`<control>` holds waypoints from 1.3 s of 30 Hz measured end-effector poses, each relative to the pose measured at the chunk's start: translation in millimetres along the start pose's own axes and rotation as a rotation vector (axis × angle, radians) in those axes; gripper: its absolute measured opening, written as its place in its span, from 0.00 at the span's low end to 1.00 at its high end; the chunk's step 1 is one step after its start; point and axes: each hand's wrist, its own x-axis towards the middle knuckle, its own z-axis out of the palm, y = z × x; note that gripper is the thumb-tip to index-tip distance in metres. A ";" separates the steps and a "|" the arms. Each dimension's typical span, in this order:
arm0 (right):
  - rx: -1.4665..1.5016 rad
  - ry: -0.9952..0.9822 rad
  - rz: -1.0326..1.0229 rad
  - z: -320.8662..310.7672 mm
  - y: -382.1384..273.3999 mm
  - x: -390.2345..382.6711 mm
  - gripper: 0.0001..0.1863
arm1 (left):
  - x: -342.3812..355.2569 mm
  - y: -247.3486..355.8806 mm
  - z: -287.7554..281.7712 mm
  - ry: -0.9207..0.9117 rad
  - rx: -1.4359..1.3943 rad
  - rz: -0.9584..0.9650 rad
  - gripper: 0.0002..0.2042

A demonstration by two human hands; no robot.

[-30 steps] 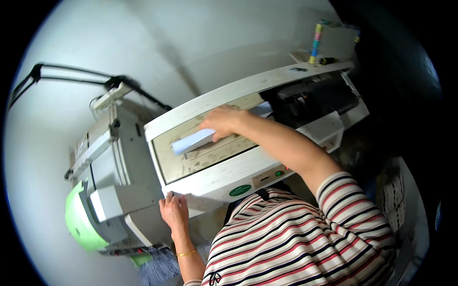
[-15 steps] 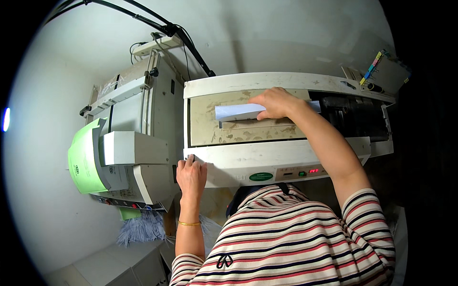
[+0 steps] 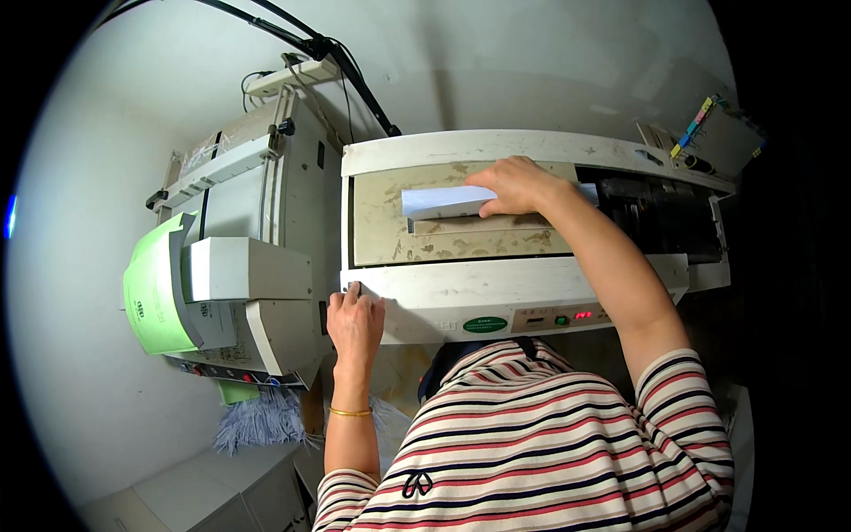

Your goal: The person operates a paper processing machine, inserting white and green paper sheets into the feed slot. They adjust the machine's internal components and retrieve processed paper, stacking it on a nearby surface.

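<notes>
Here's the right hand, arched over the paper stack, thumb pressed to the near face and fingers bent across the top toward the far side, a firm pinch near the middle. Its bare forearm slants in from the right, crossing the front edge of the white machine, elbow bent outside that edge, wrist almost straight. The stack runs lengthwise on the stained tan bed, parallel to the machine's long edges and closer to the back one, its left end out in plain view short of the left edge, its right end poking out past the wrist toward the dark mechanism. Down at the front-left corner, the left hand comes straight up, knuckles high, fingers curled, a fingertip at a small dark knob; whether it grasps or merely touches that, I can't tell. A gold bracelet circles that wrist. Along the front edge, a red display glows.
</notes>
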 end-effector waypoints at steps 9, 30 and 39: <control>0.023 -0.042 0.045 -2.9 -3.0 0.8 0.22 | -0.6 1.3 0.9 -0.006 0.013 -0.030 0.11; 0.008 -0.062 0.051 -5.4 -0.1 3.0 0.25 | 0.9 1.5 0.9 -0.016 0.029 -0.030 0.10; 0.015 -0.035 0.044 -7.5 -1.3 2.4 0.23 | 1.2 2.5 -0.2 -0.020 0.028 -0.034 0.10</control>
